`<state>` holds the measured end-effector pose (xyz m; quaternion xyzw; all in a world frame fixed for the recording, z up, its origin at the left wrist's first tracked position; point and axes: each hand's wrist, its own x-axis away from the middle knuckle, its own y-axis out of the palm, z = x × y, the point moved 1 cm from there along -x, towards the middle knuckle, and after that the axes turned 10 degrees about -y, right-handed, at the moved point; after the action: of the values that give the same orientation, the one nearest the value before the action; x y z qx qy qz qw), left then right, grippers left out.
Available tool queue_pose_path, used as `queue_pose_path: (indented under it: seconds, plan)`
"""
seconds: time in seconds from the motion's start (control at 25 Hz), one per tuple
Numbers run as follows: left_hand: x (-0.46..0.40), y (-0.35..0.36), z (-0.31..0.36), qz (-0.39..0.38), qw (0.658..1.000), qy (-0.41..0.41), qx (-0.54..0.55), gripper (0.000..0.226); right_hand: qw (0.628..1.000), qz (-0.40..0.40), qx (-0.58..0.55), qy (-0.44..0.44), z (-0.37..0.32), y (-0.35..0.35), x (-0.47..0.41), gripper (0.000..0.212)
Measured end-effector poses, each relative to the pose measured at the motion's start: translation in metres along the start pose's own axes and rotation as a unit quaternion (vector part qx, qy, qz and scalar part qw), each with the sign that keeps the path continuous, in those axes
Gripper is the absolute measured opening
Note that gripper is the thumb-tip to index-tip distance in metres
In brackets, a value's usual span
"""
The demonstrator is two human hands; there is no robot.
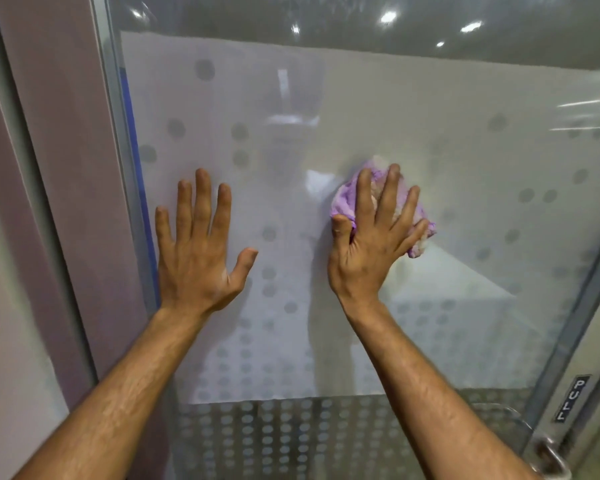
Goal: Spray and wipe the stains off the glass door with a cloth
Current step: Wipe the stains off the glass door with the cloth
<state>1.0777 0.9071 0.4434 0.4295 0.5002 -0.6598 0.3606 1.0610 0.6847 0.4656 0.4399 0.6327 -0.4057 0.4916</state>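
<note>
The glass door [430, 116] fills the view, frosted with a pattern of grey dots. My right hand [371, 244] presses a bunched purple cloth [343, 199] flat against the glass near the middle, fingers spread over it. My left hand [196, 251] lies flat on the glass to the left of it, fingers apart and holding nothing. No spray bottle is in view.
The door's metal frame [118, 133] runs down the left, beside a pale wall [49, 133]. At the lower right are a metal door handle [548, 455] and a small "PULL" label [572, 398]. Ceiling lights reflect in the upper glass.
</note>
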Motion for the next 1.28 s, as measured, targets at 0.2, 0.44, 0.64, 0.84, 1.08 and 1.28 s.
queue_pose_path:
  seconds: [0.2, 0.44, 0.64, 0.84, 1.08, 1.28]
  plan:
    - [0.000, -0.002, 0.001, 0.004, 1.000, 0.001, -0.003, 0.090, 0.985, -0.047, 0.024, -0.162, -0.044, 0.016, 0.030, 0.054]
    - [0.000, -0.008, 0.003, -0.014, 1.000, -0.005, -0.011, 0.091, 0.934, -0.114, 0.047, -0.335, -0.008, 0.009, 0.093, 0.052]
    - [0.002, -0.006, 0.001, -0.010, 1.000, -0.009, 0.008, 0.092, 0.922, -0.163, 0.090, -0.338, 0.084, -0.025, 0.123, 0.066]
    - [0.004, -0.006, 0.003, -0.004, 1.000, -0.010, 0.004, 0.090, 0.972, -0.166, 0.090, -0.140, 0.166, -0.068, 0.087, 0.078]
    - [0.005, -0.004, 0.003, -0.002, 1.000, -0.010, 0.001, 0.093, 0.983, 0.027, -0.055, 0.170, 0.156, -0.069, -0.020, 0.062]
    - [0.005, 0.000, 0.001, 0.005, 1.000, -0.005, -0.009, 0.094, 0.974, 0.112, -0.077, 0.180, 0.101, -0.044, -0.108, 0.062]
